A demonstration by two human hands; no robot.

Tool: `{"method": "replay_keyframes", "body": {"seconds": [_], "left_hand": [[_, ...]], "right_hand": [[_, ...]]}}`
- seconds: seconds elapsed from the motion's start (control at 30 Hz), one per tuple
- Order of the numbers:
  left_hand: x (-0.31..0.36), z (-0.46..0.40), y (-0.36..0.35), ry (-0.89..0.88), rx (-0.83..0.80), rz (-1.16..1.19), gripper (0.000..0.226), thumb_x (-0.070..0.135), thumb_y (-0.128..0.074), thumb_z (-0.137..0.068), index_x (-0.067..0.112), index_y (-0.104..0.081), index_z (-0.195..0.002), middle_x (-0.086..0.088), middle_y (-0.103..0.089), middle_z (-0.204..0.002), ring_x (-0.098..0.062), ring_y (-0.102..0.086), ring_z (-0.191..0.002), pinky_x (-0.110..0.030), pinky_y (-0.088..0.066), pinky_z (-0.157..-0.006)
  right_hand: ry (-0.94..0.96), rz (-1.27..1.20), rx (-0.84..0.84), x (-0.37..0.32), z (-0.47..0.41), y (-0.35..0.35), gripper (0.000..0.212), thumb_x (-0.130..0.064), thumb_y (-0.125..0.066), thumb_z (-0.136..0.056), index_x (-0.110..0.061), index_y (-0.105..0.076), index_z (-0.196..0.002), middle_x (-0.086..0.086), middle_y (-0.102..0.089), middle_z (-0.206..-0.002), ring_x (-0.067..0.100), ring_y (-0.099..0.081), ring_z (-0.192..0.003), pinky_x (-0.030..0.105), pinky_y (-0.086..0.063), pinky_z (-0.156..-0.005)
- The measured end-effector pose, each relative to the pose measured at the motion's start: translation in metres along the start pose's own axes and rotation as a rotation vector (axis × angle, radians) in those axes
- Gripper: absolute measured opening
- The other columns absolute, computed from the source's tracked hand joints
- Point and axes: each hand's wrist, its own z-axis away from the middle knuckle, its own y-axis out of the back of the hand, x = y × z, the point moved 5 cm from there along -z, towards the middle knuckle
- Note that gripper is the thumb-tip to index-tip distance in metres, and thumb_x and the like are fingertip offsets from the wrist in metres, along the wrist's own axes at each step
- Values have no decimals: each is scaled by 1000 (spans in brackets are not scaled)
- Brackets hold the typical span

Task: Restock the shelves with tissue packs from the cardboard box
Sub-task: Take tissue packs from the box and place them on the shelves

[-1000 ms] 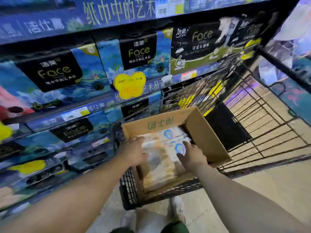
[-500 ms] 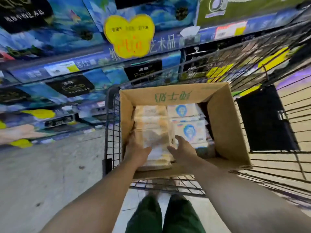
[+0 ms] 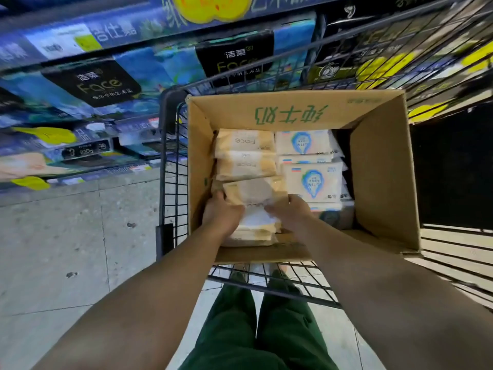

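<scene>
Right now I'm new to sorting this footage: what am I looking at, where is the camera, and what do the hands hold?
No machine here: a person wears a camera on the head, looking down at their own arms. The left hand and right hand grip one yellow tissue pack from either side. It lies in a cardboard box resting in a wire cart. More yellow packs lie beyond it, and white packs with blue logos sit to the right. Store shelves full of tissue packs stand on the left.
</scene>
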Motion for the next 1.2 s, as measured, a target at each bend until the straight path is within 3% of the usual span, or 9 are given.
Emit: {"method": "replay_keyframes", "body": {"seconds": [0.13,0.37,0.53,0.67,0.73,0.9,1.0,1.1,1.2], "left_hand": [[2,2,-2,-74,64,-21,64,30,-66,-83,24,-35,-139,-5,-49,-132,-27,-54,-115,-37,-46,-97],[46,-2,15,-298,250,16,60,29,-60,-90,21,-31,-143,-5,-36,-143,-27,-39,-130,-43,-39,-106],[81,-27,31,-230,252,-23,70,38,-54,-92,34,-15,-150,-8,-31,-148,-33,-39,-132,-50,-38,-107],[94,-54,34,-128,209,-87,70,40,-50,-93,38,-9,-150,-11,-36,-147,-35,-41,-130,-50,-37,-107],[96,-65,32,-110,187,-87,69,38,-49,-94,39,-8,-150,-11,-40,-145,-35,-46,-126,-47,-40,-105],[95,-77,29,-81,156,-106,68,38,-51,-96,32,-13,-151,-7,-45,-145,-33,-48,-127,-40,-42,-99],[95,-73,30,-88,155,-73,70,38,-56,-92,28,-19,-151,-4,-45,-145,-30,-48,-126,-38,-43,-100],[90,-65,31,-51,143,-20,75,41,-61,-88,17,-26,-150,-7,-46,-144,-30,-50,-125,-38,-45,-100],[77,-51,30,36,42,133,71,44,-69,-83,7,-44,-138,-5,-53,-132,-26,-54,-116,-35,-47,-91]], "right_hand": [[17,-108,6,5,0,4,42,-26,-69,-83,-12,-53,-119,0,-58,-94,11,-54,-78,24,-42,-58],[175,-298,145,-27,-1,19,38,-48,-65,-84,-17,-53,-102,-5,-57,-86,17,-55,-84,27,-41,-68],[262,-390,233,-63,-15,31,32,-46,-64,-86,-20,-50,-100,-9,-56,-82,12,-56,-78,27,-43,-69],[264,-324,261,-91,-40,39,42,-46,-63,-80,-16,-56,-109,4,-64,-102,23,-60,-91,35,-51,-76],[212,-312,184,-94,-53,37,41,-41,-60,-83,-16,-54,-115,5,-62,-107,24,-58,-95,34,-47,-76],[190,-386,43,-87,-71,34,32,-28,-55,-93,-14,-55,-122,4,-58,-105,14,-53,-84,27,-42,-70],[179,-409,82,-80,-73,37,30,-27,-59,-88,-15,-59,-116,3,-60,-104,18,-53,-89,28,-47,-74],[127,-454,93,-70,-67,41,41,-31,-70,-80,-16,-60,-117,3,-64,-110,19,-59,-97,34,-53,-90],[78,-580,-3,-55,-51,45,30,-22,-76,-80,-13,-63,-105,4,-65,-97,20,-62,-93,35,-56,-87]]}}
